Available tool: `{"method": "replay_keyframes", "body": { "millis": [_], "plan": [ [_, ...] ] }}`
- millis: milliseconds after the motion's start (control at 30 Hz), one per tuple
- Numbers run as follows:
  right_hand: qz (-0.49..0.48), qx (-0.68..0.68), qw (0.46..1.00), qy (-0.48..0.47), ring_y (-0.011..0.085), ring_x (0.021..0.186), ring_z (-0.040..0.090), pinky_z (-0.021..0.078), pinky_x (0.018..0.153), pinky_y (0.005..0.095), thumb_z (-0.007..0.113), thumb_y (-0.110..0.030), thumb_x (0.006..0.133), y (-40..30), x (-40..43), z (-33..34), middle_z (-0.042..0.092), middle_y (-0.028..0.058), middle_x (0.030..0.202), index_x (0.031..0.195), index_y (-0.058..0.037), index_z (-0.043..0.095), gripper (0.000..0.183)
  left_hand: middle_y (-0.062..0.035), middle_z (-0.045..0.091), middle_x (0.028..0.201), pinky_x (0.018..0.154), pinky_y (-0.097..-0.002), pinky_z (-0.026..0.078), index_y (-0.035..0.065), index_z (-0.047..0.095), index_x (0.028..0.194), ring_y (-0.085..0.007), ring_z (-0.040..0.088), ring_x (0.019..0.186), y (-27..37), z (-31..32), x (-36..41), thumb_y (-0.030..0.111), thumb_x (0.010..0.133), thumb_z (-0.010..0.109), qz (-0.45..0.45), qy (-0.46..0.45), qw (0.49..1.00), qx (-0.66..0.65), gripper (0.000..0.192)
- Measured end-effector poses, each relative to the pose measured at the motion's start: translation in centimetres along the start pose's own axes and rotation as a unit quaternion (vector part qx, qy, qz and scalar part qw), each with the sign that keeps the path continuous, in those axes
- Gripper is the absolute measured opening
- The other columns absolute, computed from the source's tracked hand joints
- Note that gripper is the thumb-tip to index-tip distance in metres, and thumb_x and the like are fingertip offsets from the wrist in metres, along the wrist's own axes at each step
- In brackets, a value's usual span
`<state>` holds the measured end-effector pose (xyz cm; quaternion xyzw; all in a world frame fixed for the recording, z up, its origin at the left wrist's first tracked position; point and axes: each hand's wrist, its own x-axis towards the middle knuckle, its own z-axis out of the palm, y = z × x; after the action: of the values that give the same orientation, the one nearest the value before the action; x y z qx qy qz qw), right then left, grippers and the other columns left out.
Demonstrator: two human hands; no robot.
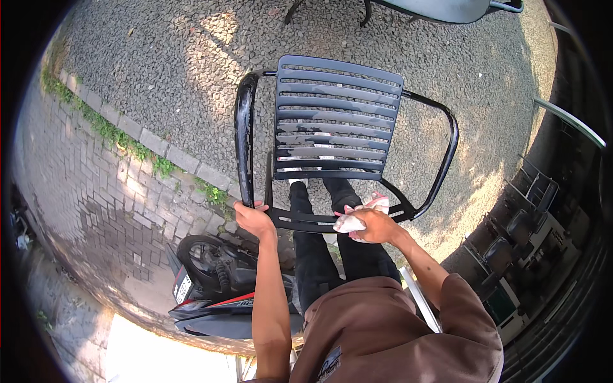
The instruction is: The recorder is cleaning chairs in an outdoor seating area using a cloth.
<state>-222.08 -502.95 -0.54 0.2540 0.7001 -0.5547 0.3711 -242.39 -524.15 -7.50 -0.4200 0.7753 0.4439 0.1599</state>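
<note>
A black metal armchair (pixel 337 115) with a slatted seat stands on the gravel in front of me. Damp-looking, uneven patches mark several of its slats. My left hand (pixel 255 219) grips the chair's left side where the thick armrest tube, its paint worn, meets the backrest. In my right hand (pixel 376 225) is a bunched white and pink cloth (pixel 351 222), pressed against the top slat of the backrest near its right end. Folds of the cloth stick out beyond the fingers. My legs and shoes show partly through the slats.
A parked motorcycle (pixel 225 282) is close by on my left. Beyond the gravel (pixel 167 57), a kerb (pixel 153 143) with grass borders brick paving (pixel 96 167). Another metal chair (pixel 440 8) stands ahead at the top. More chairs (pixel 507 239) sit in shade at right.
</note>
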Motion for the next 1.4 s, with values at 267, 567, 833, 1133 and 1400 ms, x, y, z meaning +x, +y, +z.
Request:
{"method": "replay_keyframes", "body": {
  "millis": [267,567,833,1133,1400],
  "plan": [
    [0.126,-0.009,0.987,0.097,0.0399,0.096,0.066,0.0496,0.085,0.0467,0.068,-0.051,0.080,4.6,0.6,0.7,0.069,0.0234,0.099,0.107,-0.0009,0.065,0.057,-0.0168,0.059,0.069,0.055,-0.0358,0.049,-0.0073,0.056,0.084,-0.0257,0.058,0.052,-0.1,-0.2,0.2,0.032,0.096,0.032,0.018,-0.007,1.000,0.001,0.047],
    [0.010,0.336,0.942,0.009,0.0184,0.092,0.064,0.0478,0.085,0.0319,0.069,-0.042,0.084,-3.9,13.3,9.5,0.070,0.0116,0.100,0.118,-0.0020,0.062,0.053,-0.0168,0.060,0.073,0.059,-0.0354,0.049,-0.0087,0.058,0.086,-0.0250,0.059,0.058,-0.5,0.6,-0.2,0.039,0.094,0.033,0.017,-0.009,1.000,0.012,0.054],
    [0.166,0.115,0.978,0.051,0.0302,0.098,0.069,0.0528,0.087,0.0397,0.074,-0.032,0.077,12.2,0.6,-4.9,0.071,0.0183,0.102,0.116,0.0032,0.059,0.055,-0.0188,0.061,0.079,0.061,-0.0369,0.051,-0.0093,0.057,0.090,-0.0279,0.060,0.062,-0.9,-0.4,0.8,0.044,0.094,0.033,0.020,0.003,1.000,0.009,0.059],
    [0.079,0.184,0.979,0.034,0.0345,0.110,0.062,0.0462,0.093,0.0387,0.066,-0.051,0.083,0.1,12.2,8.4,0.064,0.0229,0.118,0.131,0.0016,0.051,0.072,-0.0174,0.060,0.077,0.058,-0.0363,0.050,-0.0103,0.058,0.089,-0.0267,0.059,0.058,-0.8,0.5,0.3,0.040,0.094,0.033,0.008,0.003,1.000,0.004,0.056],
    [0.004,0.076,0.981,0.180,0.0395,0.103,0.061,0.0478,0.090,0.0455,0.072,-0.034,0.082,0.6,5.0,6.8,0.059,0.0200,0.120,0.131,-0.0052,0.051,0.061,-0.0182,0.061,0.078,0.058,-0.0367,0.051,-0.0103,0.057,0.092,-0.0265,0.060,0.061,-1.0,-0.1,0.7,0.041,0.095,0.032,0.015,0.007,1.000,0.008,0.058]
  ]
}}
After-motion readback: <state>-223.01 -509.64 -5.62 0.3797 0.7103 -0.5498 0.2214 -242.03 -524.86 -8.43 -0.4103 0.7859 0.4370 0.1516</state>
